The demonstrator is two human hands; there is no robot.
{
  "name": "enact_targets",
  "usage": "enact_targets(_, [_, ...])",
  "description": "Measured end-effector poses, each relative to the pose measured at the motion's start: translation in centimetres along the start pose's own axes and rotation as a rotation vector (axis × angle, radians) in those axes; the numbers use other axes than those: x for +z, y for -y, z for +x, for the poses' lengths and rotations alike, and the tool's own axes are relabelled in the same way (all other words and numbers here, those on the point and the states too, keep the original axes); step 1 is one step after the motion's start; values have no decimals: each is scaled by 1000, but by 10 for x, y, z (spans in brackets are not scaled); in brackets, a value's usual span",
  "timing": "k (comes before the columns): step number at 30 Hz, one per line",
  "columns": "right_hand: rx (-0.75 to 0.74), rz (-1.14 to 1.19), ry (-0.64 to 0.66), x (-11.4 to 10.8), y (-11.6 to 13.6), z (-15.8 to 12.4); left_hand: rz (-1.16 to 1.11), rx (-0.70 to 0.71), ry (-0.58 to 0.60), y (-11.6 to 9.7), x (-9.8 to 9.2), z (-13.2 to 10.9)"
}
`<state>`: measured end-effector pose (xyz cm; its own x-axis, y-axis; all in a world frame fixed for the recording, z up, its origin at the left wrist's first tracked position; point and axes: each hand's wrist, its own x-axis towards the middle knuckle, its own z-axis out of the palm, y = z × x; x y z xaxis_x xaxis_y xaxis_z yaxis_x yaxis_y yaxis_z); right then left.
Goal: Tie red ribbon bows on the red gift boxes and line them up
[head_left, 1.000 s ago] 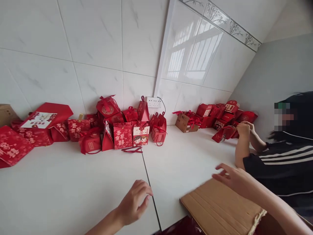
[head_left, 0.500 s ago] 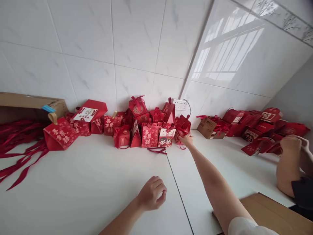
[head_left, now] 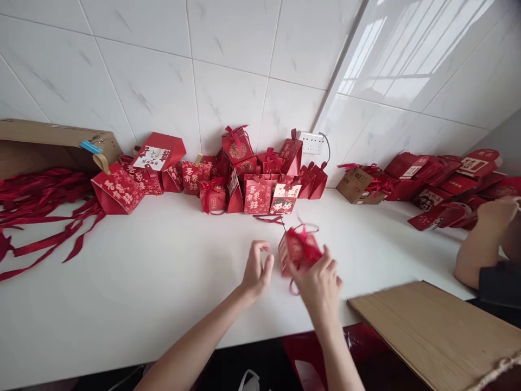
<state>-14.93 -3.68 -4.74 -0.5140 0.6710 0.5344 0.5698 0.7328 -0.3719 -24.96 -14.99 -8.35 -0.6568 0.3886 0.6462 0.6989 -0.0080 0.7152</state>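
Note:
My right hand point(head_left: 318, 284) grips a small red gift box point(head_left: 296, 248) with a red ribbon, held a little above the white table point(head_left: 142, 282) near its front edge. The box is blurred by motion. Just left of the box, my left hand point(head_left: 256, 269) is raised with its fingers apart and holds nothing. A cluster of red gift boxes point(head_left: 252, 182) stands at the back against the tiled wall.
Loose red ribbons point(head_left: 38, 217) lie at the left by a brown carton point(head_left: 49, 144). More red boxes point(head_left: 443, 182) and a small cardboard box point(head_left: 358, 185) sit at the right. A flat cardboard sheet point(head_left: 439, 331) overhangs the front right. Another person's arms point(head_left: 484, 239) rest at the right edge.
My right hand drew back from the box cluster at the wall, bringing one red box toward me. My left hand rose and opened beside it. The view tilted down.

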Motion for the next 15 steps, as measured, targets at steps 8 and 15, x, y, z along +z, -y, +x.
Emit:
enact_targets(8, [-19, 481, 672, -58, 7, -48, 5, -504, -179, -25, -51, -65])
enact_targets(15, [72, 488, 482, -15, -7, 3, -117, -589, 99, -35, -45, -30])
